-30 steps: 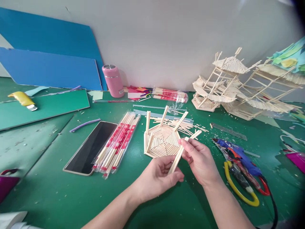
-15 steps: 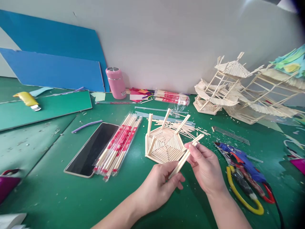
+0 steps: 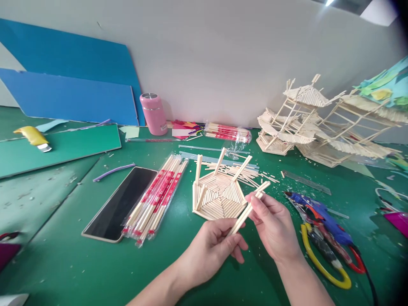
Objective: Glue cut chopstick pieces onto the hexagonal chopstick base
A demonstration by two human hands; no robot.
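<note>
Between my two hands are short wooden sticks, lying side by side on a slant. My left hand pinches their lower end between thumb and fingers. Further up, my right hand is closed on the same sticks, and their far tips poke out past its fingertips. Just beyond the hands rests a polygonal base of wooden sticks, laid in a web-like pattern with several short posts standing at its corners. Loose cut sticks are scattered behind the base.
Left of the base lie wrapped stick packs and a phone. A blue glue gun and yellow-handled pliers lie right. Stick pavilion models, a pink flask and blue boards stand at the back.
The whole view has shifted slightly. Both hands keep their hold on the sticks, with hardly any movement relative to the base.
</note>
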